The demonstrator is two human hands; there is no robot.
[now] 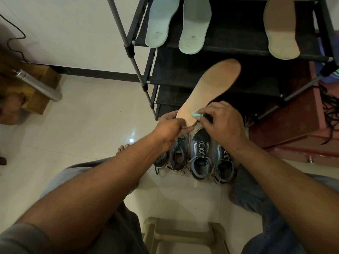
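Centre of frame: a tan insole (211, 92) is held in the air with both hands, its heel end low at the hands and its toe end slanting up and to the right, in front of the black shoe rack (183, 74).

Left hand (170, 131) grips the heel end. The fingers are curled round behind the insole's left edge and the thumb lies across the near face.

Right hand (223, 123) has thumb and forefinger pinching the right edge of the insole just above the heel, where a mint-green strip of the edge shows at the fingertips. The remaining fingers are bent inward; whether they touch the insole cannot be told.

Directly below the hands, four blue-grey sneakers (200, 154) stand side by side on the pale tiled floor (91, 116), laces loose — the leftmost is largely hidden by the left forearm.

Top of frame: two mint-green insoles (161, 22) lean on the rack's upper shelf with their ends overhanging its front bar, and a second tan insole (280, 28) leans the same way at upper right.

Left edge: a metal flask (36, 84) lies tilted against wooden furniture. Right edge: a dark red box (297, 121) stands beside the rack. Bottom centre: a beige plastic stool (183, 233) — between the person's knees.
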